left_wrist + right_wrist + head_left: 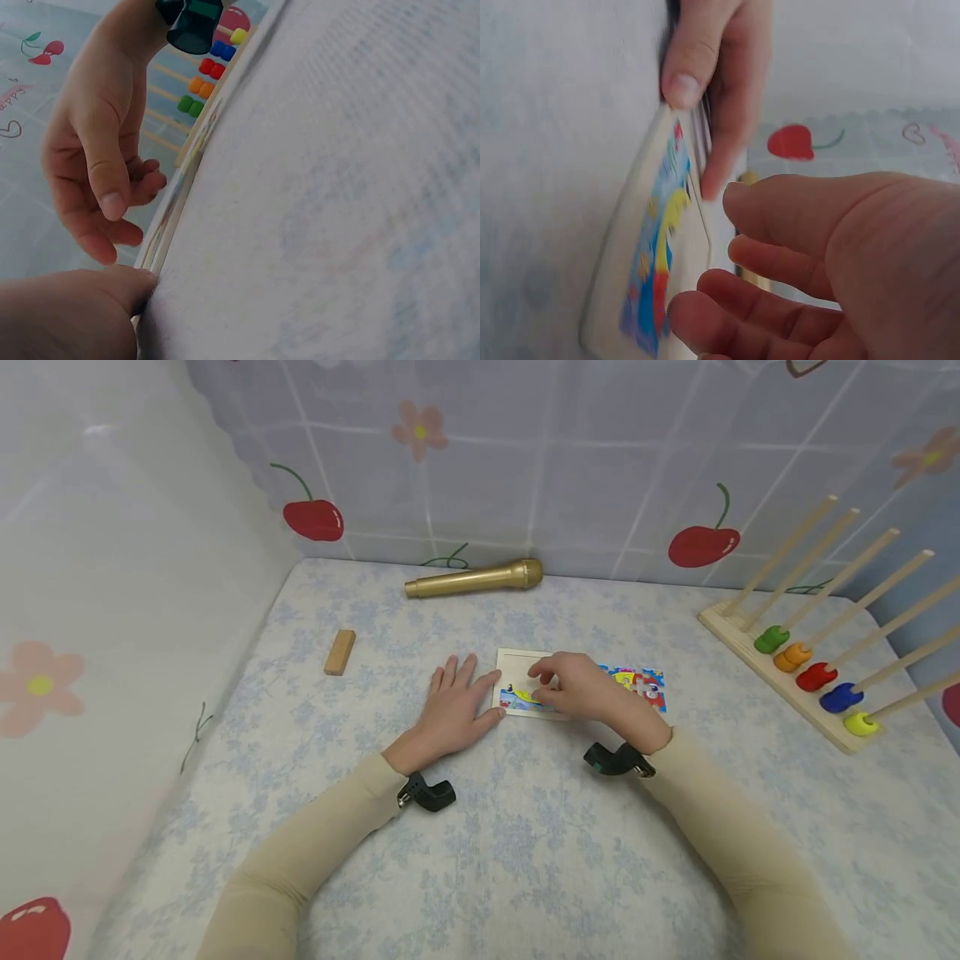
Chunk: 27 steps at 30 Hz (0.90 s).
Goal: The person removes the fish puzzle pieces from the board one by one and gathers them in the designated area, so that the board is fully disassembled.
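A small wooden puzzle tray (pixel 517 653) lies flat on the table, its lower strip filled with colourful picture pieces (pixel 661 247) and its upper part bare wood. My left hand (pixel 453 706) rests on the cloth with fingers spread, thumb and forefinger touching the tray's left side. Over the tray hovers my right hand (pixel 581 685), fingers loosely bent. Nothing shows between its fingers in the right wrist view. Just right of the tray, partly hidden by that hand, lies a patch of picture puzzle pieces (pixel 651 687).
A gold toy microphone (pixel 476 580) lies at the back by the curtain. To the left is a small wooden block (pixel 341 652). On the right stands a wooden rack (pixel 787 681) with tall pegs and coloured beads. A flowered cloth (pixel 480 860) covers the table.
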Each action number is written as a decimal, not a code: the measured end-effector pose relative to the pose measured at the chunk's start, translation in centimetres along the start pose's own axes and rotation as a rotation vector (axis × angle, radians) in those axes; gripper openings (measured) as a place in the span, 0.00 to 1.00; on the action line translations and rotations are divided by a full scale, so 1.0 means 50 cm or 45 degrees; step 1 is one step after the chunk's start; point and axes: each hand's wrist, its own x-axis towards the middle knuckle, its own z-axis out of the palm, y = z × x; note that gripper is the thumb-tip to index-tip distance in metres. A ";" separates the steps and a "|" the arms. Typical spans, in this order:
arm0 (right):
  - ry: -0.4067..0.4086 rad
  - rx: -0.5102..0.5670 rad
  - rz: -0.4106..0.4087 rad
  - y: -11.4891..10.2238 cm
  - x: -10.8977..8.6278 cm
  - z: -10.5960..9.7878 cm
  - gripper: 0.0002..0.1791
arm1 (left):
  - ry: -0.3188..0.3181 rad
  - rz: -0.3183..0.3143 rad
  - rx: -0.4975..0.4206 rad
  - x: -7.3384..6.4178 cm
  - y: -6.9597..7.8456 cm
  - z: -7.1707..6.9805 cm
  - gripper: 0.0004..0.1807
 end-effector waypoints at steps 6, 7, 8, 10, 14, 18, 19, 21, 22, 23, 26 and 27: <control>-0.037 -0.057 -0.113 -0.030 0.030 0.027 0.21 | 0.014 0.001 0.025 0.000 -0.003 -0.001 0.34; -0.039 -0.065 -0.127 -0.034 0.034 0.030 0.21 | 0.014 0.000 0.028 0.000 -0.003 -0.002 0.34; -0.041 -0.071 -0.133 -0.037 0.037 0.033 0.21 | 0.010 -0.003 0.031 -0.001 -0.003 -0.003 0.34; -0.033 -0.073 -0.136 -0.042 0.041 0.039 0.22 | 0.007 -0.006 0.036 -0.001 -0.002 -0.003 0.34; -0.007 -0.064 -0.122 -0.044 0.046 0.048 0.22 | 0.005 -0.002 0.036 -0.001 -0.003 -0.002 0.34; 0.019 -0.036 -0.100 -0.040 0.049 0.055 0.22 | 0.011 0.003 0.031 0.000 -0.003 -0.001 0.33; 0.024 -0.031 -0.095 -0.038 0.049 0.056 0.23 | 0.011 0.004 0.032 -0.001 -0.003 -0.002 0.34; 0.033 -0.018 -0.089 -0.037 0.047 0.057 0.23 | 0.012 0.004 0.033 0.000 -0.003 -0.001 0.34; 0.037 -0.010 -0.087 -0.037 0.046 0.057 0.23 | 0.008 0.003 0.032 0.000 -0.003 -0.001 0.34; 0.041 -0.005 -0.086 -0.036 0.045 0.057 0.23 | 0.006 0.004 0.031 0.000 -0.002 0.000 0.34; 0.048 -0.003 -0.087 -0.036 0.043 0.057 0.22 | -0.005 0.003 0.033 0.000 -0.003 0.000 0.34; 0.050 -0.006 -0.089 -0.036 0.043 0.057 0.21 | -0.010 0.001 0.033 0.000 -0.003 0.000 0.34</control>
